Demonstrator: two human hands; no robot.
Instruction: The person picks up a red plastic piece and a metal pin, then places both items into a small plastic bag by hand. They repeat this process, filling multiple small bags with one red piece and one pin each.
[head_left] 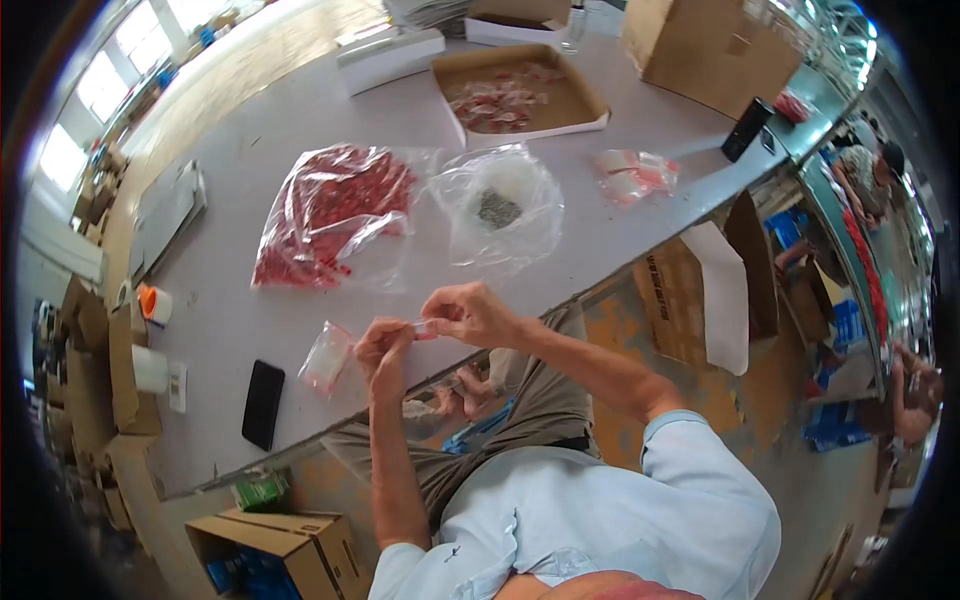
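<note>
My left hand (382, 345) and my right hand (470, 315) meet near the table's front edge. Pinched between their fingertips is a small clear plastic bag (427, 331) with red on it; the fingers hide much of it. Close to my left hand lies a pack of small clear bags with red edges (326, 360). Beyond the hands sits a big clear bag of small red pieces (350, 205). To its right, an opened clear bag (520, 190) holds small grey metallic pieces (498, 209).
A shallow cardboard tray (590, 118) with filled small bags stands at the back. More red-edged bags (638, 176) lie to the right. A black phone (263, 404) rests at the front left, a large carton (715, 50) at the back right. Another person (868, 180) sits far right.
</note>
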